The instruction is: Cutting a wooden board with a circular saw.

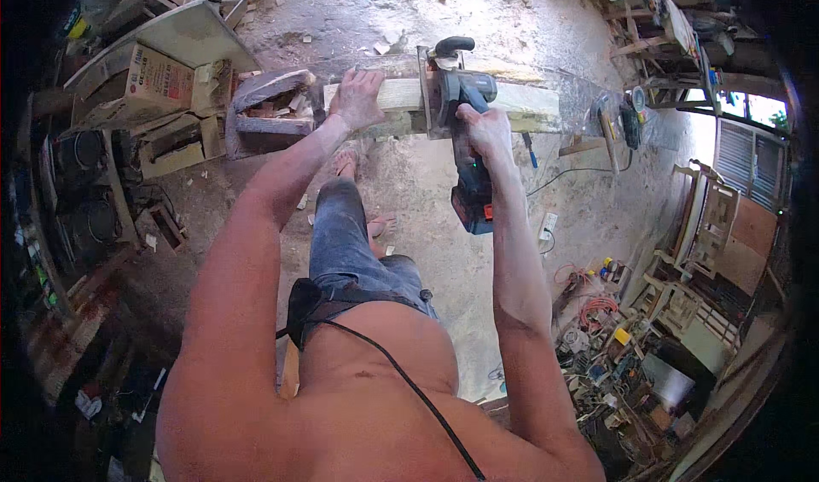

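Observation:
A pale wooden board lies across a narrow, worn workbench. My left hand bears down on the board's left part, its fingers bent over the far edge. To the right of it, a cordless circular saw rests across the board. My right hand is wrapped round the saw's rear handle, and the battery hangs toward me. The saw's body and base plate hide the blade and the spot where it meets the wood.
A wooden tray of offcuts sits at the bench's left end. To the right lie a corded power tool, a hammer and a blue-handled tool. A cardboard box stands far left; cluttered tools cover the lower right floor.

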Action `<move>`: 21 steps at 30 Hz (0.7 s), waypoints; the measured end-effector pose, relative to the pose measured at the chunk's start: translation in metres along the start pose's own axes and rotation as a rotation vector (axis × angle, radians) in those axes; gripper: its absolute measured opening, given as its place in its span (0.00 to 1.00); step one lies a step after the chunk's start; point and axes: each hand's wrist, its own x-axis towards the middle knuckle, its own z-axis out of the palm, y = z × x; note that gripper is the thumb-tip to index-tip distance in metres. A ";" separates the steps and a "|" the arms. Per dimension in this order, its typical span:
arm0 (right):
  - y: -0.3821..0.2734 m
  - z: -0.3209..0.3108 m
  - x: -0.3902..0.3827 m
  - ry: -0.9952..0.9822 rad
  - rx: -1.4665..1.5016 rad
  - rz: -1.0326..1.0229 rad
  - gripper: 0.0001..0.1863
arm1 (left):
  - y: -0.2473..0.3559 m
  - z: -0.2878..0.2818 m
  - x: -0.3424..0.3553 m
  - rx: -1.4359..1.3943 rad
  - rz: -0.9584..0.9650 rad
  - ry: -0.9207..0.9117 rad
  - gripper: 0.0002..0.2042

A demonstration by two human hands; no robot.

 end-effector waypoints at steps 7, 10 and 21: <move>-0.031 -0.025 0.004 0.064 0.220 -0.090 0.26 | 0.006 -0.005 -0.002 0.074 -0.034 -0.113 0.44; -0.027 -0.047 -0.022 0.081 0.361 -0.106 0.24 | -0.001 -0.011 -0.001 0.027 0.092 -0.016 0.43; 0.057 0.010 -0.098 0.045 0.222 0.052 0.32 | -0.030 -0.016 -0.015 0.101 0.020 -0.017 0.34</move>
